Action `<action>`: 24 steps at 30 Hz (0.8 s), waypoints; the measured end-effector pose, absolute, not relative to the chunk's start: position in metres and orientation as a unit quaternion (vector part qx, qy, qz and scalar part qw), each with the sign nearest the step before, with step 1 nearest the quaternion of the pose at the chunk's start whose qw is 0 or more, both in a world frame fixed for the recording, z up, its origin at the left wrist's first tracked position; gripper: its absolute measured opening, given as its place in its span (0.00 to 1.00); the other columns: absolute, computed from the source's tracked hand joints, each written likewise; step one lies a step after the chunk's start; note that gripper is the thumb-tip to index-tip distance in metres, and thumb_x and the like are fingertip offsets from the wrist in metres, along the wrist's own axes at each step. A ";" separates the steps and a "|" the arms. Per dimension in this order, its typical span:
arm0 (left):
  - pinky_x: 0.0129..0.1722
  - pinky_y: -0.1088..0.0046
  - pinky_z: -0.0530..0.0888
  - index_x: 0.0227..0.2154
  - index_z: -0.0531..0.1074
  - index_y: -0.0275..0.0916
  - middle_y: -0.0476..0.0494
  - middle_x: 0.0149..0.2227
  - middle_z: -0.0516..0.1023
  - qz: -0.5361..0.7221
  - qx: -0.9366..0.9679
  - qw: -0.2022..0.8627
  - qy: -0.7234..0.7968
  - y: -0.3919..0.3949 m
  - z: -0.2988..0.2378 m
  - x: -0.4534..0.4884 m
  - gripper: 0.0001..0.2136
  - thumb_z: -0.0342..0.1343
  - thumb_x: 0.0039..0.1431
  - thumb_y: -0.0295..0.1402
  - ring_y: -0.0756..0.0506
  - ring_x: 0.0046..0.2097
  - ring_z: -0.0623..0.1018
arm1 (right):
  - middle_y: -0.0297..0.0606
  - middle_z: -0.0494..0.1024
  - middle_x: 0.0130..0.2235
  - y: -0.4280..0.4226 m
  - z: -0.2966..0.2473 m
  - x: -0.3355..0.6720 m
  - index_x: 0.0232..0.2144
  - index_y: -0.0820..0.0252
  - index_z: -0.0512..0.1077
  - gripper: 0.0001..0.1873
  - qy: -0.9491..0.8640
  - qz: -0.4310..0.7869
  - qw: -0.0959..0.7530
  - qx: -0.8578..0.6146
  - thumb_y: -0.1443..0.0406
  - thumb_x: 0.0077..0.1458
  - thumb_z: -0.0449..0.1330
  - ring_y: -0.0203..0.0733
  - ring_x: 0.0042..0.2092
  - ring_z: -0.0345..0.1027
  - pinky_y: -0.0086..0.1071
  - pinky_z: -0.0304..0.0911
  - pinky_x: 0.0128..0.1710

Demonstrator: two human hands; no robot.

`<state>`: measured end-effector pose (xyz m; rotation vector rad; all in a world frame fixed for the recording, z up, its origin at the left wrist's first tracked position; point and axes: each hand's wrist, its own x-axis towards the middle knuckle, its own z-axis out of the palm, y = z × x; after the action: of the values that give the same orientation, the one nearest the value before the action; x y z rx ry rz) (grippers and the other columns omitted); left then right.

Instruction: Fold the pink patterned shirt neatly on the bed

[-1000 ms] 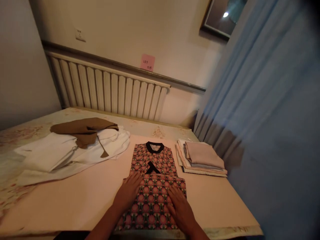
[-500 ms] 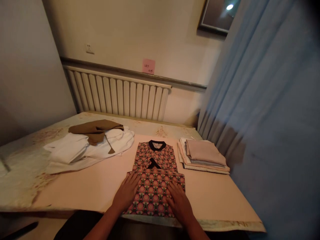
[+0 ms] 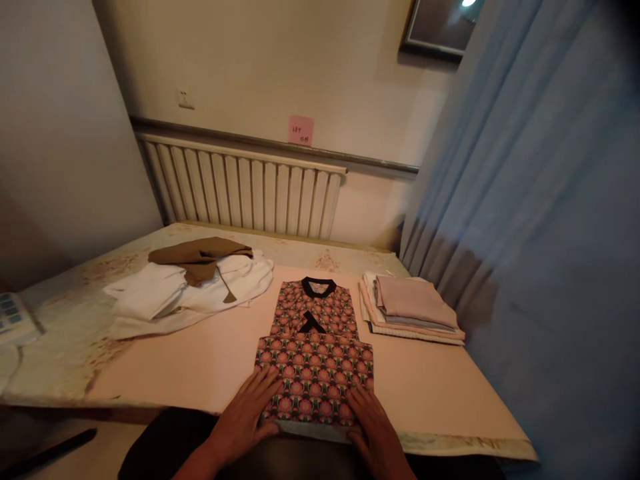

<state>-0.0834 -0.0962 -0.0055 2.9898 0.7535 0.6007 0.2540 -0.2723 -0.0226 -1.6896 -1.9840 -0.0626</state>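
A patterned shirt [image 3: 315, 368] with a black collar lies partly folded in front of me, its lower part doubled up over the body. Black trim shows just above the fold. My left hand [image 3: 247, 408] rests on the shirt's near left corner, fingers stretched flat and thumb spread apart by the lower edge. On the near right corner lies my right hand [image 3: 373, 419], also open, its fingers on the cloth and its thumb near the front edge. Neither hand is closed around the fabric.
Folded clothes [image 3: 417, 307] form a stack on the right. White garments [image 3: 155, 297] and a brown garment [image 3: 200, 255] lie heaped at the left. A pink sheet [image 3: 190, 363] covers part of the table. A blue curtain [image 3: 540, 233] hangs right; a radiator [image 3: 245, 187] stands behind.
Both hands have slid down the shirt toward me, to its near edge. The view has shifted slightly, bringing a white device into sight at the far left.
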 end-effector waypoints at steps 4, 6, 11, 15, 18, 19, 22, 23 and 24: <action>0.62 0.54 0.64 0.66 0.52 0.48 0.44 0.67 0.58 0.230 0.941 -0.031 0.246 -0.104 -0.007 -0.086 0.29 0.52 0.65 0.39 0.39 0.67 0.59 | 0.39 0.64 0.63 -0.275 -0.026 0.257 0.64 0.52 0.59 0.30 -0.731 -0.053 0.293 -0.614 0.70 0.60 0.54 0.48 0.65 0.55 0.49 0.58 0.62; 0.62 0.56 0.65 0.65 0.56 0.48 0.44 0.66 0.61 0.253 0.937 -0.050 0.238 -0.105 -0.008 -0.084 0.26 0.52 0.65 0.37 0.40 0.66 0.62 | 0.39 0.66 0.62 -0.275 -0.026 0.258 0.63 0.52 0.60 0.30 -0.738 -0.068 0.296 -0.602 0.71 0.60 0.54 0.47 0.64 0.57 0.48 0.59 0.62; 0.61 0.59 0.68 0.61 0.62 0.48 0.43 0.61 0.69 0.296 0.926 -0.059 0.227 -0.106 -0.010 -0.083 0.22 0.53 0.65 0.39 0.42 0.62 0.68 | 0.40 0.69 0.61 -0.275 -0.026 0.259 0.63 0.53 0.61 0.32 -0.749 -0.102 0.293 -0.585 0.75 0.57 0.51 0.46 0.63 0.60 0.48 0.60 0.61; 0.61 0.59 0.67 0.61 0.63 0.46 0.41 0.61 0.70 0.282 0.929 -0.069 0.230 -0.108 -0.007 -0.085 0.22 0.52 0.65 0.36 0.42 0.62 0.68 | 0.40 0.71 0.59 -0.274 -0.025 0.260 0.61 0.53 0.64 0.32 -0.735 -0.091 0.314 -0.593 0.75 0.54 0.50 0.45 0.61 0.63 0.45 0.62 0.60; 0.61 0.60 0.67 0.58 0.66 0.43 0.40 0.59 0.71 0.284 0.928 -0.091 0.225 -0.109 -0.007 -0.084 0.19 0.50 0.65 0.30 0.43 0.61 0.69 | 0.39 0.74 0.56 -0.273 -0.028 0.262 0.58 0.52 0.68 0.30 -0.709 -0.088 0.347 -0.607 0.74 0.54 0.50 0.45 0.57 0.69 0.42 0.67 0.57; 0.61 0.60 0.67 0.57 0.67 0.42 0.40 0.59 0.72 0.287 0.927 -0.095 0.222 -0.109 -0.007 -0.084 0.19 0.49 0.64 0.27 0.43 0.61 0.69 | 0.39 0.75 0.55 -0.273 -0.030 0.263 0.57 0.52 0.69 0.29 -0.700 -0.091 0.358 -0.612 0.73 0.55 0.50 0.45 0.56 0.70 0.42 0.68 0.55; 0.62 0.60 0.65 0.56 0.68 0.41 0.40 0.58 0.72 0.291 0.925 -0.100 0.222 -0.110 -0.008 -0.083 0.23 0.46 0.60 0.19 0.44 0.61 0.69 | 0.40 0.77 0.53 -0.272 -0.035 0.267 0.54 0.53 0.72 0.25 -0.678 -0.093 0.372 -0.628 0.71 0.55 0.51 0.45 0.53 0.72 0.42 0.71 0.53; 0.62 0.60 0.65 0.56 0.68 0.41 0.40 0.58 0.72 0.293 0.924 -0.099 0.225 -0.110 -0.009 -0.083 0.25 0.45 0.58 0.18 0.44 0.61 0.69 | 0.40 0.77 0.53 -0.271 -0.037 0.269 0.54 0.54 0.72 0.25 -0.673 -0.091 0.372 -0.634 0.71 0.55 0.52 0.46 0.53 0.72 0.43 0.71 0.52; 0.62 0.60 0.65 0.56 0.68 0.41 0.40 0.58 0.72 0.293 0.923 -0.095 0.229 -0.110 -0.009 -0.083 0.26 0.44 0.56 0.16 0.44 0.61 0.69 | 0.41 0.77 0.52 -0.271 -0.038 0.271 0.53 0.54 0.73 0.24 -0.669 -0.088 0.370 -0.638 0.70 0.55 0.52 0.46 0.53 0.72 0.43 0.71 0.52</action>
<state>-0.0827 -0.1098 -0.0093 3.0914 0.7651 0.9819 0.2708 -0.2708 -0.0381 -1.6363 -1.7168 -0.2269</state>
